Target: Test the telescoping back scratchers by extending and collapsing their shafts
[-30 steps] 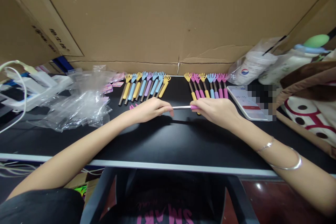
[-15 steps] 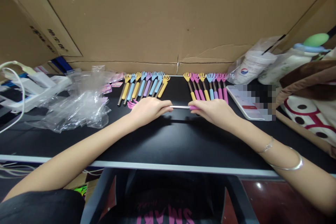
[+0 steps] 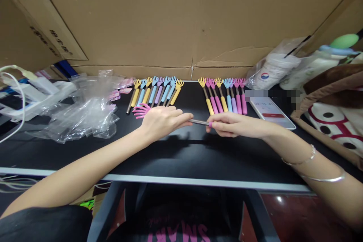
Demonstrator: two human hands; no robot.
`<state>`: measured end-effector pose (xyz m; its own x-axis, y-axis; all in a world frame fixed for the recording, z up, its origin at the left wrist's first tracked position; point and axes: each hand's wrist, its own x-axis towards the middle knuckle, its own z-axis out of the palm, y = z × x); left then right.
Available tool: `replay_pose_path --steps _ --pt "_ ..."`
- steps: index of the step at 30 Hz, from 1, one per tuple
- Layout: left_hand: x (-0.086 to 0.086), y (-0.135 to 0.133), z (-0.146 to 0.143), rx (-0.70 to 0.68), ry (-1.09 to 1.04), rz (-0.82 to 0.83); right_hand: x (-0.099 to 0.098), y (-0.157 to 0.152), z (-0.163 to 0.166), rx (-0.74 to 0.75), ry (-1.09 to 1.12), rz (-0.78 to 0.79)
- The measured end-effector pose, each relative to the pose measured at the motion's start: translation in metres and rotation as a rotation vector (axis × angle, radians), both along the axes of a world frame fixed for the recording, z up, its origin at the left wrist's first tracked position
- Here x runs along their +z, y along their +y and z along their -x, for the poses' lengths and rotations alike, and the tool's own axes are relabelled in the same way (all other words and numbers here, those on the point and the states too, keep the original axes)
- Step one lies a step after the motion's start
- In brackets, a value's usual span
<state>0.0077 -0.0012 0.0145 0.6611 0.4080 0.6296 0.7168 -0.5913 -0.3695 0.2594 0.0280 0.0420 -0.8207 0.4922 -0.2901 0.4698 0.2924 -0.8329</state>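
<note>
Both of my hands hold one pink back scratcher point(image 3: 141, 110) crosswise over the black table point(image 3: 184, 151). My left hand point(image 3: 161, 120) is closed round its metal shaft near the pink claw head, which sticks out to the left. My right hand point(image 3: 235, 124) is closed on the pink handle end, and a short piece of bare shaft point(image 3: 198, 122) shows between the hands. Behind the hands lie two rows of small scratchers in yellow, blue, purple and pink: a left row point(image 3: 154, 92) and a right row point(image 3: 224, 96).
A heap of clear plastic bags point(image 3: 85, 111) lies at the left, beside white devices and cables point(image 3: 31, 94). A phone point(image 3: 272, 111) lies right of the right row, with a cup in a bag point(image 3: 269, 72) and a patterned bag point(image 3: 337, 117) beyond. Cardboard walls point(image 3: 181, 19) stand behind.
The scratcher has tilted, its claw head now out past my left hand. My right hand has turned and shifted slightly right, its fingers now pinched on the handle's end.
</note>
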Motion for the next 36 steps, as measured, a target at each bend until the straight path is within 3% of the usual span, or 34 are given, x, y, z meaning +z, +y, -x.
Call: replay_pose_path --steps 3,6,18,24,30,36 --pt "0.002 -0.004 -0.002 -0.006 0.016 0.015 0.001 0.001 -0.001 0.017 -0.008 0.06" --pt "0.003 -0.006 -0.002 0.046 0.037 0.123 0.002 -0.001 0.001 0.006 -0.008 -0.023" --pt "-0.004 0.001 -0.004 0.242 0.005 0.522 -0.016 -0.008 0.012 -0.181 -0.285 -0.938" --pt "0.0 0.002 -0.005 0.215 -0.09 0.741 -0.023 -0.012 0.013 -0.212 -0.31 -1.355" --pt "-0.002 0.001 -0.006 0.211 -0.11 0.729 -0.021 -0.011 0.013 -0.201 -0.241 -1.486" --pt "-0.001 0.003 -0.005 0.19 -0.118 0.749 -0.021 -0.009 0.013 -0.192 -0.215 -1.457"
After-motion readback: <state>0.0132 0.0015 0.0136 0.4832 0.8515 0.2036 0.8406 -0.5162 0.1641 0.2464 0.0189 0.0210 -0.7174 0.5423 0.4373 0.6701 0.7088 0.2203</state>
